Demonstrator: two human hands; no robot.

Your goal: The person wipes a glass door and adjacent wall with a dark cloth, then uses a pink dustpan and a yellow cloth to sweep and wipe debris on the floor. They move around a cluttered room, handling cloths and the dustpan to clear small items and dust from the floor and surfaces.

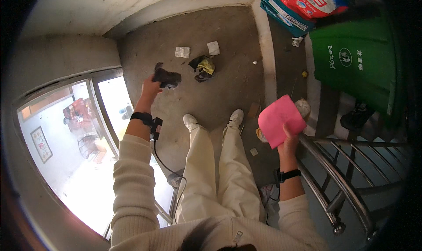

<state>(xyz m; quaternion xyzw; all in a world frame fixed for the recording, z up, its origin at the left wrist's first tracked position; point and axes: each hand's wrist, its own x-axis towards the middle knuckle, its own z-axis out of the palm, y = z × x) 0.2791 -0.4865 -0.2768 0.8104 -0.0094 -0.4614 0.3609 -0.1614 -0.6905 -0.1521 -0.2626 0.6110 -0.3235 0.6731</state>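
Note:
My left hand (pixel 151 89) grips a dark, crumpled piece of cloth or plastic (pixel 167 78) above the concrete floor, close to the window side. In my right hand (pixel 289 142) is a flat pink sheet or cloth (pixel 282 120), held by its lower edge near the metal railing. Between my hands and farther out, a crumpled black and yellow wrapper or bag (pixel 204 68) lies on the floor. Two pale square pieces (pixel 182 52) (pixel 213 48) lie just beyond it.
A green wheeled bin (pixel 356 60) and a detergent bag (pixel 296 10) stand at the upper right. A stainless steel railing (pixel 343 172) runs along the right. A glazed window or door (pixel 95 119) is on the left. A dark shoe (pixel 356 117) sits below the bin.

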